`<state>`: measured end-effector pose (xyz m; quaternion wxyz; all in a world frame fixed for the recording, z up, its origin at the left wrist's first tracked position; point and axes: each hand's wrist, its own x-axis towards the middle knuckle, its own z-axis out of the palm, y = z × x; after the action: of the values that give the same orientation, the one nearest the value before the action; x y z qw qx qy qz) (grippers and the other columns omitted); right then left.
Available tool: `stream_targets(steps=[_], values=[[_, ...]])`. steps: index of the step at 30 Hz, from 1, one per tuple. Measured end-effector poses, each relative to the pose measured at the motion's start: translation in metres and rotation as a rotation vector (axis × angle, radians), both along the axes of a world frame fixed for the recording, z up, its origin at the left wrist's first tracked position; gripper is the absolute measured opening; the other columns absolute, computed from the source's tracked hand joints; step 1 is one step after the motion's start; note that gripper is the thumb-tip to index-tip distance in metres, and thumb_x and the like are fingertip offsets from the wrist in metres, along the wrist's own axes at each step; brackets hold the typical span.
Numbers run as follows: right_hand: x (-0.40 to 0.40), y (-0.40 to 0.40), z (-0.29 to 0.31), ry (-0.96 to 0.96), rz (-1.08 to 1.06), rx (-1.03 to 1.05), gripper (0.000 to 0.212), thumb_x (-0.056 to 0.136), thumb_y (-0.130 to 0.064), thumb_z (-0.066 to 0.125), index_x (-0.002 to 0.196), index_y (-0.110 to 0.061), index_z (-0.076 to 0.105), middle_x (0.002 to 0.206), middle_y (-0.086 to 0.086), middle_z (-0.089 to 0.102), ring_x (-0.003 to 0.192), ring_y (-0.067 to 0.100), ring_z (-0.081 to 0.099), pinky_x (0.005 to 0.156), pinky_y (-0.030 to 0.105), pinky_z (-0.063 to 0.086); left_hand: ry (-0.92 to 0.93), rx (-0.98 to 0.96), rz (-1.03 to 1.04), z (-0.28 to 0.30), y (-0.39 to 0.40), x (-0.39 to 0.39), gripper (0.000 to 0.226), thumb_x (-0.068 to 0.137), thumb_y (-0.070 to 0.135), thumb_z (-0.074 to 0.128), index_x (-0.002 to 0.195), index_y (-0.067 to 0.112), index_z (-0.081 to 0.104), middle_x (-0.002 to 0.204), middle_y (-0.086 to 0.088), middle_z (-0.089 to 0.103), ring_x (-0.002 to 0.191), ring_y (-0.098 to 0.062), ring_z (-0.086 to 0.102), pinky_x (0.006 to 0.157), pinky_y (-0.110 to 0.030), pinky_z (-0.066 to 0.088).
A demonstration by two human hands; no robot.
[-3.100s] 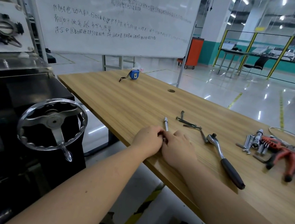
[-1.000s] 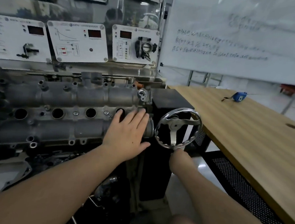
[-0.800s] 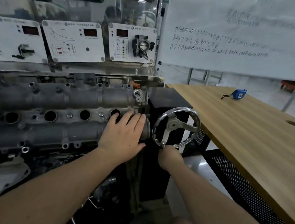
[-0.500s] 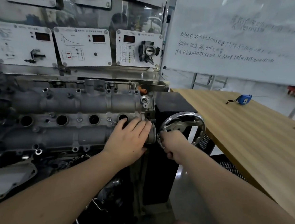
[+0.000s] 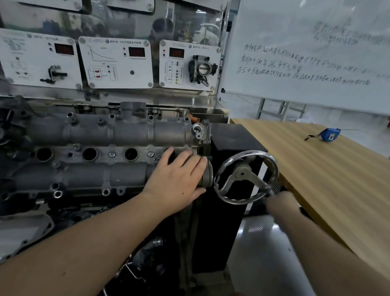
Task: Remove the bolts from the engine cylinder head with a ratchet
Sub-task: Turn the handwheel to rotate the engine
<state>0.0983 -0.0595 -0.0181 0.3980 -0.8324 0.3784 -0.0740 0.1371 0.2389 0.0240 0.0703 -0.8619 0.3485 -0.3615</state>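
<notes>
While your left hand (image 5: 177, 179) lies flat with fingers straight on the right end of the cylinder head (image 5: 91, 149), your right hand (image 5: 278, 201), blurred, meets the handwheel (image 5: 245, 176) handle just beside it; its grip is unclear.

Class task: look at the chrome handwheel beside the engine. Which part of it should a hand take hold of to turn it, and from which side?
Take the small knob at the handwheel's lower right rim, coming from below and the table side. It sticks out toward the viewer, so fingers can wrap it, and the wheel faces that way. The right hand is there now, though blurred, so its grip is unclear.
</notes>
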Motion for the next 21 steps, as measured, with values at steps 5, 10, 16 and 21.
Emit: stream_targets(steps=[5, 10, 16, 21], values=[[0.024, 0.011, 0.074, -0.240, 0.063, 0.112, 0.024, 0.090, -0.011, 0.059, 0.069, -0.014, 0.047, 0.071, 0.011, 0.047, 0.054, 0.021, 0.041, 0.048, 0.030, 0.040, 0.004, -0.028, -0.014, 0.005, -0.001, 0.002, 0.075, 0.088, 0.064, 0.058, 0.141, 0.011, 0.053, 0.132, -0.004, 0.062, 0.129, -0.025, 0.053, 0.108, -0.056, 0.038], [0.027, 0.107, 0.041, -0.126, 0.349, 0.275, 0.026, 0.099, -0.018, 0.050, 0.073, -0.022, 0.046, 0.067, 0.000, 0.046, 0.050, 0.014, 0.042, 0.036, 0.016, 0.036, 0.024, -0.016, 0.003, 0.013, -0.001, 0.004, 0.078, 0.088, 0.067, 0.054, 0.143, 0.012, 0.051, 0.134, -0.003, 0.061, 0.131, -0.024, 0.051, 0.112, -0.054, 0.035], [-0.004, 0.032, -0.028, -0.011, 0.041, 0.018, 0.025, 0.098, -0.023, 0.060, 0.089, -0.001, 0.064, 0.079, 0.013, 0.063, 0.077, 0.032, 0.062, 0.066, 0.036, 0.049, -0.010, -0.032, -0.011, 0.020, -0.002, 0.016, 0.076, 0.088, 0.067, 0.054, 0.141, 0.013, 0.053, 0.127, -0.003, 0.064, 0.123, -0.024, 0.056, 0.109, -0.052, 0.039], [0.021, -0.015, 0.042, -0.128, -0.010, 0.020, 0.017, 0.091, -0.012, 0.064, 0.080, 0.001, 0.059, 0.072, 0.012, 0.052, 0.063, 0.025, 0.050, 0.056, 0.035, 0.043, 0.013, -0.051, 0.007, 0.021, -0.006, 0.021, 0.077, 0.088, 0.068, 0.049, 0.142, 0.013, 0.050, 0.126, -0.003, 0.064, 0.120, -0.026, 0.056, 0.103, -0.049, 0.042]])
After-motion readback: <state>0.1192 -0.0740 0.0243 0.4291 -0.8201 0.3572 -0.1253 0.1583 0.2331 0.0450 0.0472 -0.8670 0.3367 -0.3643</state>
